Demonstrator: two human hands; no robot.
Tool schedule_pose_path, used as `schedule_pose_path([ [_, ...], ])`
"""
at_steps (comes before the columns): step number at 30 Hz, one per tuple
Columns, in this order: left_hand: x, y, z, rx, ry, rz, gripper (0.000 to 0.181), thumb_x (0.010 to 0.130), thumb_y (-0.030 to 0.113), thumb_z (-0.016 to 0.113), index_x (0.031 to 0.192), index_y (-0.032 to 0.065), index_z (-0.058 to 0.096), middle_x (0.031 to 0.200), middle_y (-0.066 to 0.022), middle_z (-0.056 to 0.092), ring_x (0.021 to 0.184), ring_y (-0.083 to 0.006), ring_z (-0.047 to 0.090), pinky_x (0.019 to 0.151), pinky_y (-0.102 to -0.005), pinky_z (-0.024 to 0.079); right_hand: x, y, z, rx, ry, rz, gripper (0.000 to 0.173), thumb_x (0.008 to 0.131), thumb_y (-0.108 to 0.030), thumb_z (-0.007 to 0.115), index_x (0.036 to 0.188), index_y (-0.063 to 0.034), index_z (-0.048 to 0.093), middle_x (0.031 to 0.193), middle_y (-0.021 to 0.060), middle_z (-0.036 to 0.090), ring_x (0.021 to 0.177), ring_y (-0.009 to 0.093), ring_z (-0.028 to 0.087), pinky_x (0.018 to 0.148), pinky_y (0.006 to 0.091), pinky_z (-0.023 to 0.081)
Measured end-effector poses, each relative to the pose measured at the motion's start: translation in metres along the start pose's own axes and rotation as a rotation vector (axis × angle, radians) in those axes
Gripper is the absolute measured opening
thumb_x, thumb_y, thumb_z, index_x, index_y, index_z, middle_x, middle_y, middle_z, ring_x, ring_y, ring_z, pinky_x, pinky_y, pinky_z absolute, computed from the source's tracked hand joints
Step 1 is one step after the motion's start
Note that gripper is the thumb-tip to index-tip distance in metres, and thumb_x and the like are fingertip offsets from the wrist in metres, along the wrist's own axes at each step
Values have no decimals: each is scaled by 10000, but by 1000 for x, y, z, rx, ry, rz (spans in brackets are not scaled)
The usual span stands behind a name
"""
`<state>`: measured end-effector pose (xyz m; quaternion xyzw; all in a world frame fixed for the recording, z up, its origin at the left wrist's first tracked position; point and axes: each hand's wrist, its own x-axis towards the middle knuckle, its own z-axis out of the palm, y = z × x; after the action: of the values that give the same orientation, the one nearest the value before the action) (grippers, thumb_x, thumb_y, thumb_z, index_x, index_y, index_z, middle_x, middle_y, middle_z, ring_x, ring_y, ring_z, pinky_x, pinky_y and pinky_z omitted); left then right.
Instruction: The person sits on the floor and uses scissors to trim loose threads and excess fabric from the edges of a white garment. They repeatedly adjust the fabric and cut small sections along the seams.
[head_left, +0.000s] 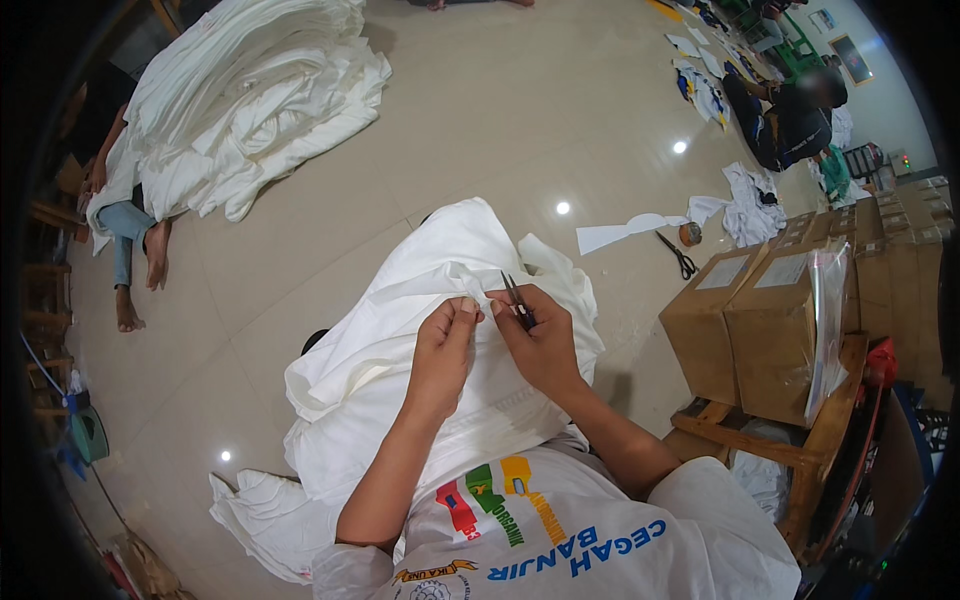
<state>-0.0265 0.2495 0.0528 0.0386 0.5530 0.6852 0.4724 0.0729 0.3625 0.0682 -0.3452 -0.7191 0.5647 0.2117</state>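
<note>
White fabric (420, 315) lies bunched across my lap and falls over both sides. My left hand (448, 345) pinches a fold of it between thumb and fingers. Close beside it, my right hand (534, 330) holds small thread snips (517, 300) against the palm, blades pointing away from me, while its thumb and a finger pinch the same fold. What exactly lies between the fingertips is too small to tell. More white cloth (277, 517) rests on the floor at my lower left.
A large pile of white cloth (247, 112) stands at the upper left beside a seated person. Black scissors (676, 256) and a tape roll (690, 234) lie right on the tiled floor. Cardboard boxes (772, 330) stand on a wooden bench (806, 450). Another person (795, 120) sits at the upper right.
</note>
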Motion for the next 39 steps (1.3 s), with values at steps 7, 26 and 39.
schedule_pose_path([
  [7, 2, -1, 7, 9, 36, 134, 238, 1123, 273, 554, 1050, 55, 613, 812, 65, 527, 671, -16, 387, 586, -205, 348, -11, -30, -19, 185, -118, 136, 348, 1098, -321, 583, 1179, 5, 671, 760, -35, 506, 598, 31, 383, 521, 238, 330],
  [26, 1, -15, 14, 119, 114, 268, 247, 1123, 250, 553, 1043, 17, 568, 954, -32, 619, 860, -79, 514, 783, -248, 458, -3, -37, -32, 429, -460, 758, 463, 1103, -509, 530, 1064, -59, 629, 728, -61, 428, 536, 36, 322, 442, 234, 234],
  [39, 1, -19, 12, 168, 111, 288, 248, 1131, 252, 528, 1041, 22, 558, 956, -38, 621, 874, -94, 519, 805, -264, 468, 2, -37, -33, 400, -463, 795, 445, 1102, -481, 546, 1040, -51, 642, 738, -54, 440, 523, 38, 310, 429, 235, 203],
])
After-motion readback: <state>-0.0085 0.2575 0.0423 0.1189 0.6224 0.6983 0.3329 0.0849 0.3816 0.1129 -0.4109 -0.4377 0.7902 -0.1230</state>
